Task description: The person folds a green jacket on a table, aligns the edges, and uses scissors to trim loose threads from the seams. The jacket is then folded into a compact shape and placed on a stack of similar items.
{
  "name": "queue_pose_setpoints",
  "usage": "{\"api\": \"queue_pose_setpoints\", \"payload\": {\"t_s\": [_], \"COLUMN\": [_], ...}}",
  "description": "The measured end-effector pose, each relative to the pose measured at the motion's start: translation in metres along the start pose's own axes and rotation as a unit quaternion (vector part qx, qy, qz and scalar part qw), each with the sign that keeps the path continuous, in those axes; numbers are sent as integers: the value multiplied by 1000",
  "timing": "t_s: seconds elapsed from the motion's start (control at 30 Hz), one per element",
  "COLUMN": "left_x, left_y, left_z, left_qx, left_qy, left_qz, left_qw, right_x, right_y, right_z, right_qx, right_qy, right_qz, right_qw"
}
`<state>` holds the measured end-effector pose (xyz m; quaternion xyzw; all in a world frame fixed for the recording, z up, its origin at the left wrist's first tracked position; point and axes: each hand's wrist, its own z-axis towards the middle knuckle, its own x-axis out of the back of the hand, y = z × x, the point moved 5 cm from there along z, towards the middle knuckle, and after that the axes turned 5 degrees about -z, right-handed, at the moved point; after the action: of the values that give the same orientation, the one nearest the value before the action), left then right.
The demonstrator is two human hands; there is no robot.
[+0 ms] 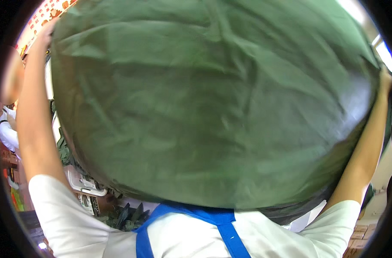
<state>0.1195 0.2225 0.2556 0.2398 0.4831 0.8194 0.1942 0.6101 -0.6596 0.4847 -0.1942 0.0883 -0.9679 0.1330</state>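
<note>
A large sheet-like piece of dark green coated fabric [196, 107], creased and shiny on its right side, is raised in front of me and fills most of the head view. Its lower edge hangs close to my chest, over the blue apron straps. My left hand [49, 32], blurred, grips its upper left edge. On the far right, my right hand [386, 81] is closed at the opposite edge. The fingers of both hands are partly hidden by the cloth. Whether it is a bag or a cover cannot be made out.
Below left are a white plastic basket [87, 184] and a pile of dark green pieces [129, 217]. Another person in a white top [9, 129] is at the far left. Cardboard boxes [361, 234] stand at the lower right.
</note>
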Motion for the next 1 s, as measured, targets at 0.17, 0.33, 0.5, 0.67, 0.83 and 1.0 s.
{"api": "queue_pose_setpoints", "payload": {"t_s": [0.17, 0.33, 0.5, 0.67, 0.83, 1.0], "left_x": [-102, -103, -19, 70, 48, 64], "left_y": [-109, -249, -263, -269, -287, -323], "left_z": [31, -59, -210, -342, -331, -288], "left_qx": [54, 105, 175, 462, 435, 453], "left_qy": [-21, -159, -122, 2, -25, 55], "left_qz": [95, 302, 365, 121, 56, 14], "left_qw": [994, 934, 907, 879, 898, 890], "right_x": [-224, -144, -22, 68, 94, 68], "right_y": [-111, -117, 52, 176, 106, 148], "right_z": [-295, -472, -560, -651, -693, -644], "right_qx": [-30, 145, -135, -482, -580, -495], "right_qy": [-577, -577, -526, -488, -449, -421], "right_qz": [-16, 59, 73, -6, 102, 179], "right_qw": [816, 802, 837, 728, 672, 739]}}
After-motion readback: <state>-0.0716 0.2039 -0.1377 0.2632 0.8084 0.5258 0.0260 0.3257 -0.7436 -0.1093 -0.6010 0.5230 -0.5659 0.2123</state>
